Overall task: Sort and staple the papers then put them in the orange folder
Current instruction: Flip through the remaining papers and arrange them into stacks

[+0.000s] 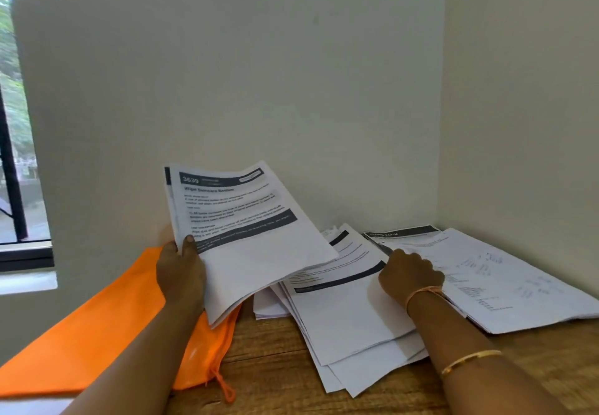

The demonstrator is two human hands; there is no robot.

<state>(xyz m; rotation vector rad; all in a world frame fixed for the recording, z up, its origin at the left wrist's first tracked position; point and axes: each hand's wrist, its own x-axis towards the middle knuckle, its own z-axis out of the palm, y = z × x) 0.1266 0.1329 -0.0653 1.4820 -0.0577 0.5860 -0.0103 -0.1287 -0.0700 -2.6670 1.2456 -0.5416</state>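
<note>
Only a matching sheet should be lifted off the pile [350, 317] by the right hand [410, 277], its grip unclear, onto the stack [252, 236] held by the left hand [180, 272].

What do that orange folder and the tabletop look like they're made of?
Orange folder: looks like matte fabric or soft plastic; it creases and has a zip with a cord pull. Table: seems wood or wood-look laminate, with visible brown grain.
</note>
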